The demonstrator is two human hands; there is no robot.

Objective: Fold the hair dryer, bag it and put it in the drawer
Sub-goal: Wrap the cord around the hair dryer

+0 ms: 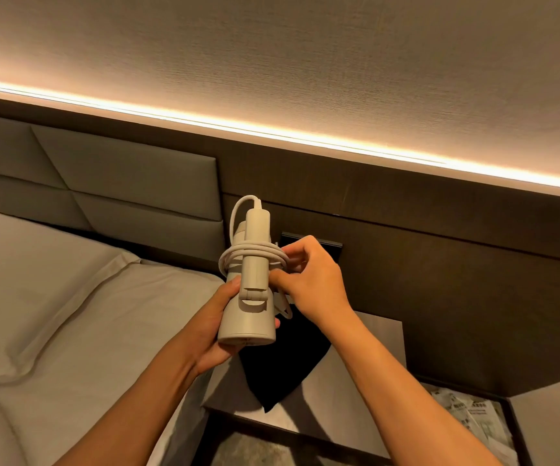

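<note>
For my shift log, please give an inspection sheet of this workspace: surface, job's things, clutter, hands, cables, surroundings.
Surface: bedside table, partly covered.
Job's things: hair dryer folded, held upright; black bag lying on the table.
Clutter: printed papers low at right.
Hands: left hand grips the dryer body; right hand pinches the cord.
Cables: white cord wound around the dryer.
Surroundings: bed, padded headboard, light strip.
</note>
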